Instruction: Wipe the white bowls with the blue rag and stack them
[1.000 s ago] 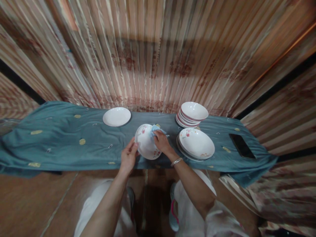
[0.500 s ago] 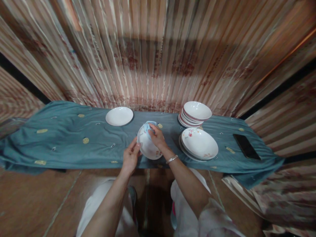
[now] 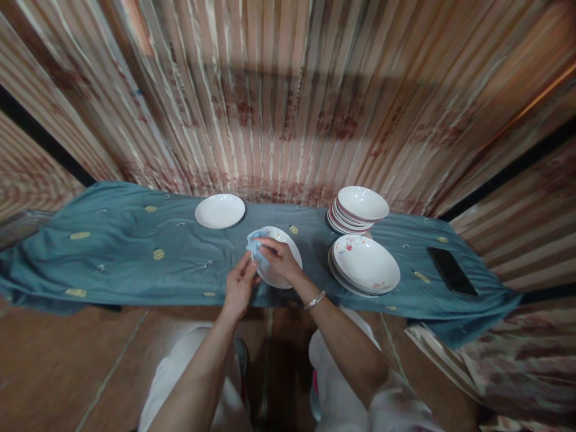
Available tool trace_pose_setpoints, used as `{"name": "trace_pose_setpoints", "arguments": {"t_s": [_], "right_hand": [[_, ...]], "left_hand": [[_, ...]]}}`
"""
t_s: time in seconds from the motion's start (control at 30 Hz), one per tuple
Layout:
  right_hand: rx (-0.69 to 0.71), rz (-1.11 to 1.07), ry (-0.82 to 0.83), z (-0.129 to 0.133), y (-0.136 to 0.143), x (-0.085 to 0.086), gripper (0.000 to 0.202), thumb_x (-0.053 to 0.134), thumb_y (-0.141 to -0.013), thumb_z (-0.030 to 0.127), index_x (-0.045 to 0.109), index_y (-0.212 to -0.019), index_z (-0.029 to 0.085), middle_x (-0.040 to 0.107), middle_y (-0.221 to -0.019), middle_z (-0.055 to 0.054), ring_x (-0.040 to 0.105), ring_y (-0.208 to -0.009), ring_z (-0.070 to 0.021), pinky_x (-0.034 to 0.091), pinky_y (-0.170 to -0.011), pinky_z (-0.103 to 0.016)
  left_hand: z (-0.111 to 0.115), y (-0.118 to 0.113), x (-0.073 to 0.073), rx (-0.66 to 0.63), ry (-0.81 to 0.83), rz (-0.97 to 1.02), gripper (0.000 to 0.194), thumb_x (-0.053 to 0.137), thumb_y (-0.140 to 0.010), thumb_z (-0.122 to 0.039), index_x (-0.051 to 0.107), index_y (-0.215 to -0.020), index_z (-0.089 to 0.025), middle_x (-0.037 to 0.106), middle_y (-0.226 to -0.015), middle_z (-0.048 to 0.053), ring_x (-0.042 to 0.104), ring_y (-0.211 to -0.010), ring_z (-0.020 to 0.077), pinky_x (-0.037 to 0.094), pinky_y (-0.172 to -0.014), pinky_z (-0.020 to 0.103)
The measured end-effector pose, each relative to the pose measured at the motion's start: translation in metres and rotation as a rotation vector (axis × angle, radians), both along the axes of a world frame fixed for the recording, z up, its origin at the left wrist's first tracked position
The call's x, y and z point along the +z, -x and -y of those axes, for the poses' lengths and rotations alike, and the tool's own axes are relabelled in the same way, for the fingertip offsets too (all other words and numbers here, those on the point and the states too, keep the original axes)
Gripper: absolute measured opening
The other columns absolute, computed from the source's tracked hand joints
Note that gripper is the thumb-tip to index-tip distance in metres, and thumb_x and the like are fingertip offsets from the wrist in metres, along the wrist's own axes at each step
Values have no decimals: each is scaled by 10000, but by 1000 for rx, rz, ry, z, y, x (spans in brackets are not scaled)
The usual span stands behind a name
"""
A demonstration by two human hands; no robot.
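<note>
My left hand grips the left edge of a white plate with a small floral pattern, thumb on top. My right hand is closed on a light blue cloth and presses it against the plate's upper left rim. Cloth and fingers cover the left part of the plate. A silver bangle circles my right wrist. The plate is held over the front middle of the cloth-covered table.
A single white plate lies at the back left of the teal tablecloth. To the right stand a stack of bowls and a stack of floral plates. A black phone lies farther right. Behind the table hangs a striped curtain.
My right hand has slid the blue cloth from the top of the plate leftward and down to its left rim, near my left hand. My left hand keeps its hold.
</note>
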State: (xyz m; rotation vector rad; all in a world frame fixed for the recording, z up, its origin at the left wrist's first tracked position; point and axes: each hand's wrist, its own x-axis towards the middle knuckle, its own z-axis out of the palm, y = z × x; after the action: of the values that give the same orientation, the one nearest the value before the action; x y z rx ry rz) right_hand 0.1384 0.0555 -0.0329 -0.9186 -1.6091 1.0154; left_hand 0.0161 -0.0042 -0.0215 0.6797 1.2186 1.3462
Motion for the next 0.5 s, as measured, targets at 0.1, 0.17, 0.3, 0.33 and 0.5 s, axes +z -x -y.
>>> {"name": "trace_pose_setpoints", "arguments": {"t_s": [0.1, 0.17, 0.3, 0.33, 0.5], "right_hand": [[63, -68, 100, 8, 0, 0, 290, 586, -859, 378, 723, -1039, 196, 713, -1124, -53, 631, -1075, -193, 452, -1010, -336], [87, -115, 179, 13, -2, 1, 317, 623, -822, 419, 733, -1011, 189, 724, -1074, -52, 650, -1001, -195, 473, -973, -350], [165, -160, 244, 23, -8, 4, 291, 678, -773, 408, 749, -948, 187, 723, -1034, -41, 646, -955, -184, 478, -935, -344], [194, -156, 246, 25, -10, 5, 273, 681, -771, 391, 751, -934, 183, 721, -1023, -40, 642, -950, -179, 475, -927, -336], [327, -2, 260, 30, -25, 10, 185, 639, -781, 288, 748, -839, 150, 696, -862, -22, 610, -813, -144, 462, -825, -281]], "left_hand": [[0, -1, 0, -9, -33, 27, 692, 824, -524, -561, 709, -1069, -149, 672, -1197, 131, 639, -1016, 252, 555, -704, 296], [0, 0, 0, -15, -54, 53, 654, 778, -567, -612, 711, -1009, -135, 679, -1176, 146, 632, -1044, 272, 558, -702, 308], [-1, 2, -2, 10, -40, 80, 720, 705, -575, -717, 705, -992, -130, 717, -1048, 142, 657, -985, 278, 553, -669, 315], [-1, 3, -3, 9, -37, 81, 743, 691, -586, -727, 703, -1034, -134, 718, -1048, 139, 662, -972, 272, 548, -658, 308], [-4, 4, -9, 3, -30, 51, 778, 758, -600, -621, 671, -1202, -137, 716, -1102, 139, 665, -908, 233, 514, -642, 266]]}}
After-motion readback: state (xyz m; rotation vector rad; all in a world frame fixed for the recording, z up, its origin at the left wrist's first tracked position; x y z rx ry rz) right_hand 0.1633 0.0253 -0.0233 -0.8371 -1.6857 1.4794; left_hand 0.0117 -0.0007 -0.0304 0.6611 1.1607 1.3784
